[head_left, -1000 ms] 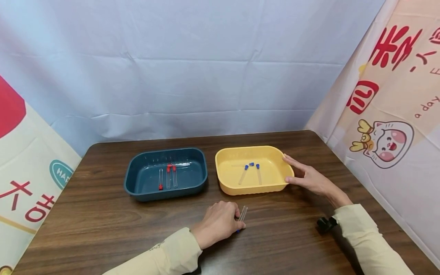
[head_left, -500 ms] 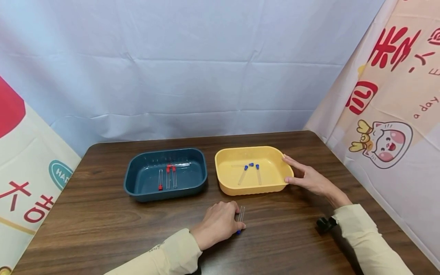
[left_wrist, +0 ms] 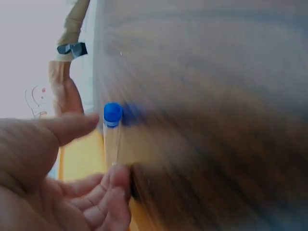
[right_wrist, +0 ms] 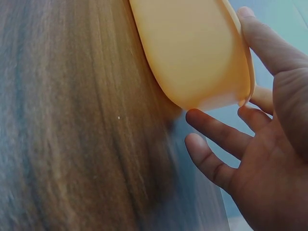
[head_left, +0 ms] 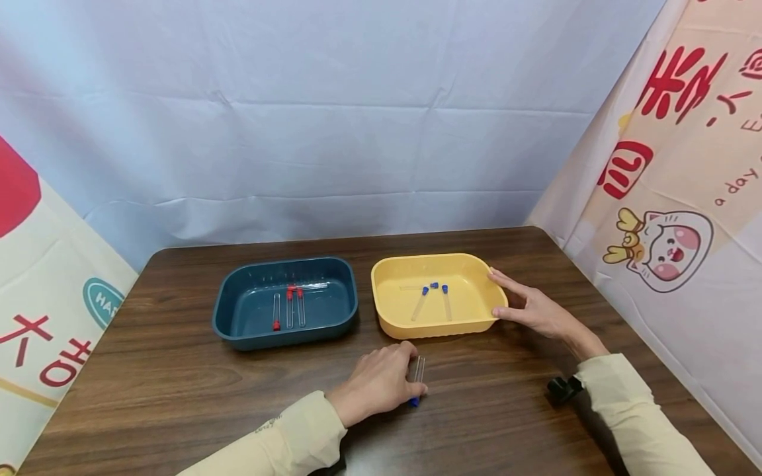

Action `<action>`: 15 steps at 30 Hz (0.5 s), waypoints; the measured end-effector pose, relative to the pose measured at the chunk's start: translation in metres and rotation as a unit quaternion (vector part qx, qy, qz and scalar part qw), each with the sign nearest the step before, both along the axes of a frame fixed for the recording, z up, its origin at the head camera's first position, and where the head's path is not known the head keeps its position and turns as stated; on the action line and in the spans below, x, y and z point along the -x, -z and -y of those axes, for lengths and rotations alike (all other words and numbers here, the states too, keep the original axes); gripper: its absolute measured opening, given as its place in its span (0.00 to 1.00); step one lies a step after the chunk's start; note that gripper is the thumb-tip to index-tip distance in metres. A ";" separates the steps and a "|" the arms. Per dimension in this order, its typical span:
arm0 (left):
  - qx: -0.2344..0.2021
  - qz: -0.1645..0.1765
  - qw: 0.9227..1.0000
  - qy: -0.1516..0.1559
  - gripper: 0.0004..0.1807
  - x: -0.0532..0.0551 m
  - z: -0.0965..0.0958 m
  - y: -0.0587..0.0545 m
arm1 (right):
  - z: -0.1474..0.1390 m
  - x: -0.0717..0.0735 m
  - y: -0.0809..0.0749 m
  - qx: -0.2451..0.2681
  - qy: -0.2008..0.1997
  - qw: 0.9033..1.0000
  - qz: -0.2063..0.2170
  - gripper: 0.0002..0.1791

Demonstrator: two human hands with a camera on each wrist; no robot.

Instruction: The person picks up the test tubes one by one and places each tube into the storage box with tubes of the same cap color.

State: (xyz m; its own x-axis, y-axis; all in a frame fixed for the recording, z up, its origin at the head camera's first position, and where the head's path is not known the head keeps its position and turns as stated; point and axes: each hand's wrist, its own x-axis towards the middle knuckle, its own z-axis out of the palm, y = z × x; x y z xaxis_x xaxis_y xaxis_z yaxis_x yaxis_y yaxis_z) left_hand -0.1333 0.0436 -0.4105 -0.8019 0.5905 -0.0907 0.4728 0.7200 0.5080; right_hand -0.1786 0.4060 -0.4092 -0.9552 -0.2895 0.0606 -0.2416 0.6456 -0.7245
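My left hand (head_left: 378, 380) rests low over the table around a clear test tube (head_left: 421, 369) with a blue cap (left_wrist: 113, 113). In the left wrist view the thumb is near the cap and the curved fingertips (left_wrist: 120, 177) are by the tube's lower part, with a gap between thumb and fingers. My right hand (head_left: 538, 314) touches the right end of the yellow basin (head_left: 443, 327) with thumb and fingertips spread along its rim. Inside that basin lie several blue-capped tubes (head_left: 448, 306). A dark blue basin (head_left: 286, 340) holds several red-capped tubes (head_left: 301, 311).
Both basins stand side by side on the wooden table (head_left: 178, 390), towards its back edge. A white cloth (head_left: 333, 119) hangs behind, and printed cloths (head_left: 661, 258) hang at the sides. A black wrist strap (head_left: 562, 390) is at my right cuff.
The tube by my left hand has turned slightly, and its blue cap shows more below the thumb. The left fingers have lifted and spread a little. My right hand stays at the yellow basin.
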 end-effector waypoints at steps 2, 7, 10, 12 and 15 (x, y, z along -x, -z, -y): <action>0.005 -0.004 1.000 0.023 0.34 0.002 0.001 0.000 | 0.000 0.000 0.000 0.001 0.000 1.000 -0.002 0.43; 0.021 -0.003 0.997 0.074 0.45 0.006 0.003 -0.001 | 0.000 0.001 0.000 0.010 -0.006 1.000 -0.004 0.43; 0.031 0.001 0.995 0.097 0.50 0.009 0.006 -0.003 | 0.000 0.000 0.000 0.016 -0.010 1.000 -0.002 0.43; 0.040 0.002 0.993 0.110 0.52 0.010 0.007 -0.003 | 0.000 0.000 0.000 0.019 -0.013 1.000 -0.002 0.43; 0.053 -0.005 0.991 0.127 0.54 0.012 0.009 -0.003 | 0.000 0.000 0.001 0.020 -0.013 1.000 -0.003 0.42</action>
